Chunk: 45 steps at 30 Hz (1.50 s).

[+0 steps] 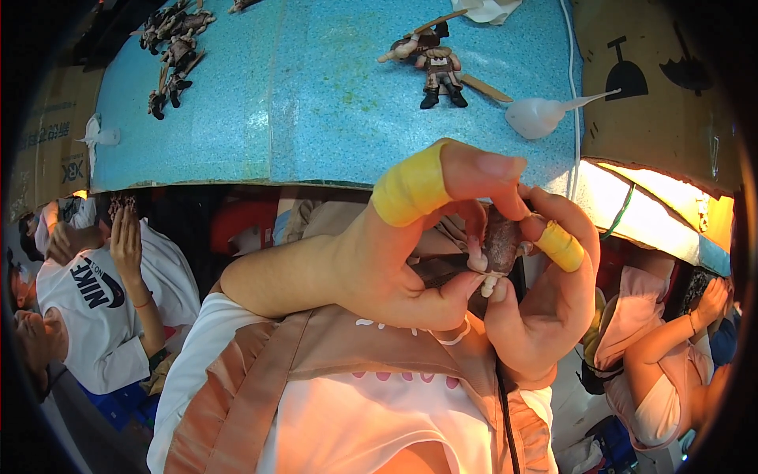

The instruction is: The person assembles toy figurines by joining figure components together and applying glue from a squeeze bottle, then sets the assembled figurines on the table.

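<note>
dark figurines (pixel 180 54) lie clustered on the blue tabletop (pixel 308 118), perhaps to leave working room, while the left hand (pixel 387 265) pinches a small brown piece (pixel 501 241) before the chest, likely for close viewing, and the right hand's (pixel 557 304) fingertips grip its other side, seemingly steadying it.

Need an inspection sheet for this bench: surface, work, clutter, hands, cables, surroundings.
Surface: blue tabletop, with a lengthwise seam.
Job's things: small brown piece with a pale tip, held off the tabletop.
Figurines: a cluster at upper left; more near the middle right.
Clutter: white dropper bottle, flat wooden stick, crumpled white tissue.
Hands: left hand and right hand both grip the piece; yellow tape on each.
Cables: white cable along the right side.
Surroundings: cardboard at right; people seated either side.
</note>
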{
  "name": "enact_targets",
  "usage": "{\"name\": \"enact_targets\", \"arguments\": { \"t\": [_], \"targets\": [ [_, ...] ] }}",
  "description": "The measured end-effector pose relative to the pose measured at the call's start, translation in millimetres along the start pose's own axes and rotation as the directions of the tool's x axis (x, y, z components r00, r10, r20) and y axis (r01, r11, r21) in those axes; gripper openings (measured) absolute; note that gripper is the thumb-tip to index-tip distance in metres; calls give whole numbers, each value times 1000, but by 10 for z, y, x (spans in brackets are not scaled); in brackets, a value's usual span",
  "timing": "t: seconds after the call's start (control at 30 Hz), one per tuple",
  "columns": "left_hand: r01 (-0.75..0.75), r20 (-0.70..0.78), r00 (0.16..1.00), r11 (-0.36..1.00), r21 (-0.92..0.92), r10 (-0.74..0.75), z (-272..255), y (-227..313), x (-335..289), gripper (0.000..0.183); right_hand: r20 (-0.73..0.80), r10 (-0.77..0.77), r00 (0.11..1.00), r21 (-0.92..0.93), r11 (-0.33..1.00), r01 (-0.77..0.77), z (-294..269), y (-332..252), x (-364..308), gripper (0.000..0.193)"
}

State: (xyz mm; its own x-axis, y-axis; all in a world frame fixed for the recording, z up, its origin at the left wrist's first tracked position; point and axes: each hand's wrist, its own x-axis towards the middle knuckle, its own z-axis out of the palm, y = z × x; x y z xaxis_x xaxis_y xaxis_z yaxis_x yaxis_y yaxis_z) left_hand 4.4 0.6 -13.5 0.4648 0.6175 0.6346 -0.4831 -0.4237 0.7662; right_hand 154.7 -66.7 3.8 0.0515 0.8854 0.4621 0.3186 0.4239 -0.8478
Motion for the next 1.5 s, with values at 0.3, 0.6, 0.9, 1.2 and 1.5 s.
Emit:
{"name": "enact_targets", "arguments": {
  "t": [0.3,0.6,0.9,1.2,1.5],
  "targets": [
    [-7,23,1000,999,34,7,-54,5,-17,75,26,116,993,28,993,-117,38,-35,-41,47],
    [416,-25,788,563,-714,-615,-2,193,41,83,-31,-160,987,-461,878,128,-73,-46,0,29],
    [564,115,674,407,-719,-729,8,296,85,78,16,-118,993,-539,836,108,-59,-156,0,31],
    [566,139,697,421,-709,-703,5,198,28,86,13,-116,993,-523,846,106,-77,-131,-3,31],
    [506,51,685,425,-751,-726,-30,127,4,82,61,-140,988,-550,821,151,-20,-61,63,32]
  ]
}}
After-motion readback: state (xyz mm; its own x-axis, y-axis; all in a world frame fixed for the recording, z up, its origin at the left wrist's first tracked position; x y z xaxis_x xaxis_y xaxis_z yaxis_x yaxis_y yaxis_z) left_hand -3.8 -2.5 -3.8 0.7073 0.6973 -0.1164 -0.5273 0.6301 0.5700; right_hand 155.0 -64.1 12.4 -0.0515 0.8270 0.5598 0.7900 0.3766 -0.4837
